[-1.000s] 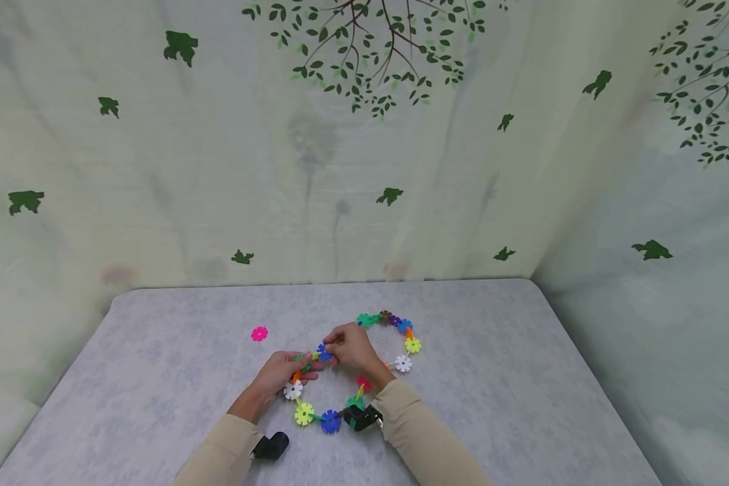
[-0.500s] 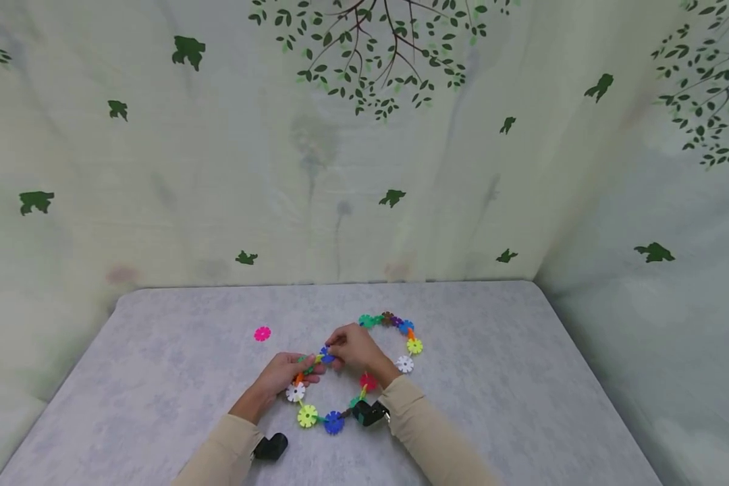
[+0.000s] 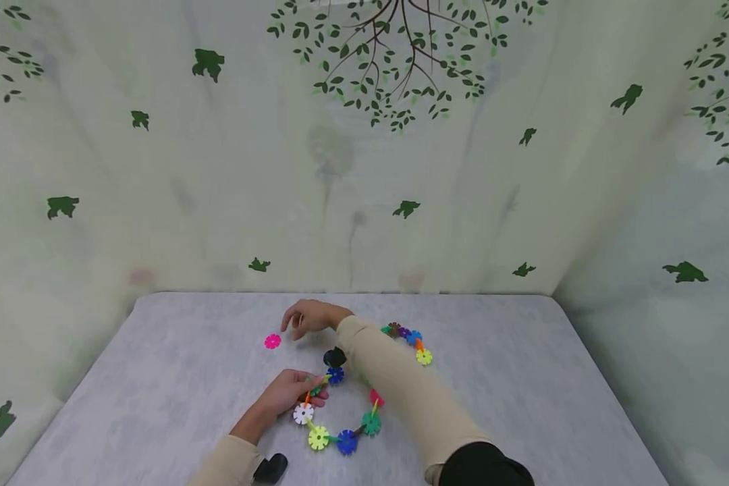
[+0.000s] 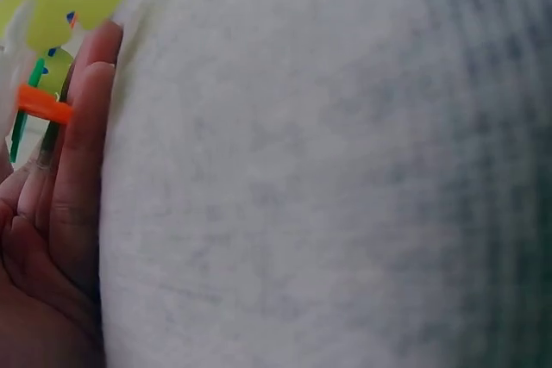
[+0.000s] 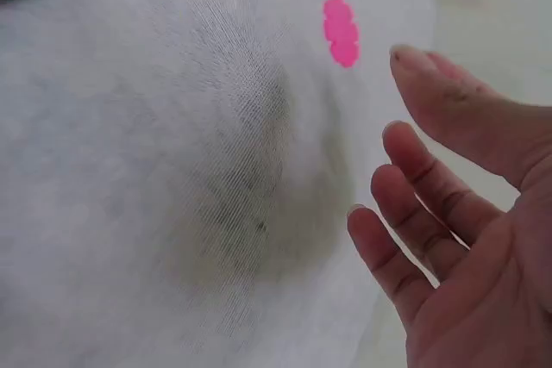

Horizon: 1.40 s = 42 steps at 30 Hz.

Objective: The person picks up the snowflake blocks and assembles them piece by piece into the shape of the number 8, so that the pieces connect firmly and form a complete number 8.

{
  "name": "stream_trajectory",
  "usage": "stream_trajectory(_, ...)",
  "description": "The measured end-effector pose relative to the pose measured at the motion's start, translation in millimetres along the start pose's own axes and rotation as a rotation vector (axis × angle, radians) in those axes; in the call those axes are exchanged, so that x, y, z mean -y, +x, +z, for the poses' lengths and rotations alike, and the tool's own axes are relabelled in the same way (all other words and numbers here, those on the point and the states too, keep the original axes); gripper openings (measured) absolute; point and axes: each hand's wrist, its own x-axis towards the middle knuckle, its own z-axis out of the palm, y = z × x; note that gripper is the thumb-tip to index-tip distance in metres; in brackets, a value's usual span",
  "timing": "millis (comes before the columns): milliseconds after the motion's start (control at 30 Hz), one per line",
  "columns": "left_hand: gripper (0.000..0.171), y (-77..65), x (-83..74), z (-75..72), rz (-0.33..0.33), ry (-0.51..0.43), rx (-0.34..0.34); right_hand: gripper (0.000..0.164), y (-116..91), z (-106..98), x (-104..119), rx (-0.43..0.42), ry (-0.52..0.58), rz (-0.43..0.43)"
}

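Observation:
A ring-shaped chain of notched plastic flower discs lies toward me, with a yellow disc (image 3: 318,438), a blue disc (image 3: 347,442) and a white disc (image 3: 304,413) among its links. At its upper left, my left hand (image 3: 291,391) pinches the chain near a green disc. An orange disc (image 4: 43,105) shows edge-on by those fingers in the left wrist view. My right hand (image 3: 312,318) reaches across to the far side, fingers spread loosely and holding nothing. Just beyond its fingertips lies a loose pink flower disc (image 3: 272,341), apart from them in the right wrist view.
Another curved chain of discs (image 3: 414,337) lies at the back right, partly hidden by my right sleeve (image 3: 401,385). The grey-covered table (image 3: 522,405) ends at a leaf-printed cloth wall (image 3: 352,169). Black wrist cameras sit on both arms.
My right hand has let go of the blue disc on the near chain and moved up and left toward the pink disc. The left hand keeps its hold. The head view has shifted slightly.

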Motion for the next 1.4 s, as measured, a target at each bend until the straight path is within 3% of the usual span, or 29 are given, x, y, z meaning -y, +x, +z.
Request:
stream_trajectory(133,0.040,-4.6,4.7,5.4,0.010,-0.034,0.041,0.044,18,15,8,0.141,-0.159,0.055)
stream_trajectory(233,0.040,-7.2,5.0,8.9,0.009,-0.047,0.045,0.045,22,23,13,0.187,-0.271,0.099)
stream_trajectory(667,0.042,-6.8,5.9,20.2,0.006,-0.059,0.057,0.018,18,31,1,0.060,-0.354,0.087)
stream_trajectory(833,0.041,-2.4,5.9,20.8,0.016,-0.053,0.051,0.016,6,17,-8,0.006,-0.183,0.070)
stream_trajectory(1067,0.049,4.4,0.5,13.8,-0.018,-0.004,-0.001,0.006,-45,-5,-26,-0.220,0.117,0.095)
stream_trajectory(1267,0.053,8.9,-4.2,4.0,-0.057,0.031,-0.044,0.009,-99,4,-39,-0.400,0.281,0.129)
stream_trajectory(1400,0.056,9.5,-6.5,4.4,-0.085,0.013,-0.086,0.010,-132,22,-44,-0.555,0.339,0.140)
